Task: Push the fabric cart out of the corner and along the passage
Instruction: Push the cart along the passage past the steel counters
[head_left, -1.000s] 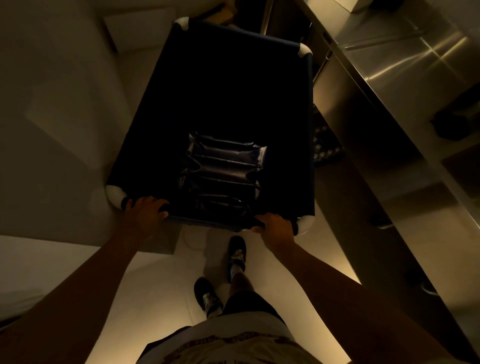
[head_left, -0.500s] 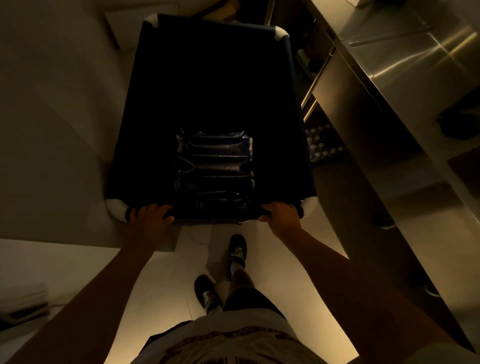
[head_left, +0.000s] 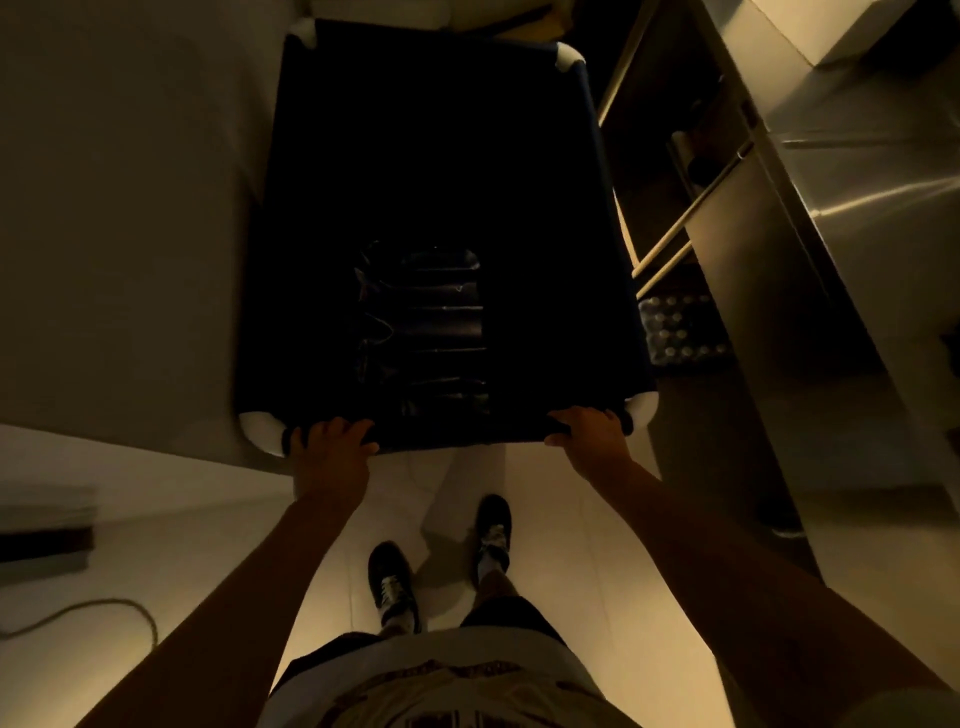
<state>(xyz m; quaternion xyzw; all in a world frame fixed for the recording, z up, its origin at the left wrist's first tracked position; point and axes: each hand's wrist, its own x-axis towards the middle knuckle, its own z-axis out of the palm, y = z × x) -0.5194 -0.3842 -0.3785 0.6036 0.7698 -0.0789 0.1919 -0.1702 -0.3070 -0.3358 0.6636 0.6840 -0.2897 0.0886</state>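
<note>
The fabric cart (head_left: 597, 208) is a deep dark-blue bin with white rounded corner caps, straight in front of me in dim light. Folded dark shiny bags (head_left: 423, 332) lie in its bottom. My left hand (head_left: 330, 449) grips the near rim by the left corner cap. My right hand (head_left: 587, 434) grips the same rim by the right corner cap. Both arms are stretched forward, and my feet stand on the pale floor just behind the cart.
A wall (head_left: 119, 234) runs close along the cart's left side. A stainless steel counter (head_left: 857, 218) with a shelf and bars underneath lines the right. A pack of bottles (head_left: 680, 332) sits on the floor by the cart's right side. A cable (head_left: 104, 610) lies at lower left.
The cart has swung to stand square between wall and counter and has rolled forward. Both hands have stayed on the near rim, shifting outward toward the corners.
</note>
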